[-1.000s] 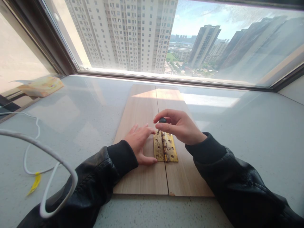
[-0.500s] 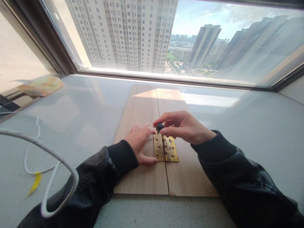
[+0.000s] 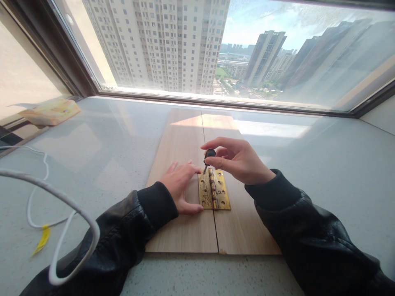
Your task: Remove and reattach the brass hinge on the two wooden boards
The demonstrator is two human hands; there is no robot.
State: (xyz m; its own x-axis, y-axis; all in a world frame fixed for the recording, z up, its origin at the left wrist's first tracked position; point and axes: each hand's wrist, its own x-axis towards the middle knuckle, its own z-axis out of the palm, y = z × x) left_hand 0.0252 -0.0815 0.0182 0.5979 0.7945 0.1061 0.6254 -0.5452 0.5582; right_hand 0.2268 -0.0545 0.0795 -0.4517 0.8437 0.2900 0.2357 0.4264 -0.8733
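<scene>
A worn brass-coloured hinge (image 3: 214,191) lies open across the seam between two pale wooden boards (image 3: 182,144). My right hand (image 3: 237,158) holds a short screwdriver (image 3: 210,154) by its black handle, between thumb and fingers. Its metal shaft slants down to the upper hole of the hinge's left leaf; whether a screw sits there is too small to tell. My left hand (image 3: 180,187) rests on the left board with fingers spread, thumb and fingertips at the hinge's left edge. Several screw holes show in both leaves.
A white cable (image 3: 77,205) loops over my left sleeve, with a yellow tag (image 3: 41,238) beside it. At the far left lies a tissue packet (image 3: 52,112). The boards lie on a speckled white sill (image 3: 129,131) before a large window with a dark frame (image 3: 185,100).
My right hand has lifted slightly, and the screwdriver has risen and tilted, so more of its shaft shows. My left hand stays in place. The view has shifted a little.
</scene>
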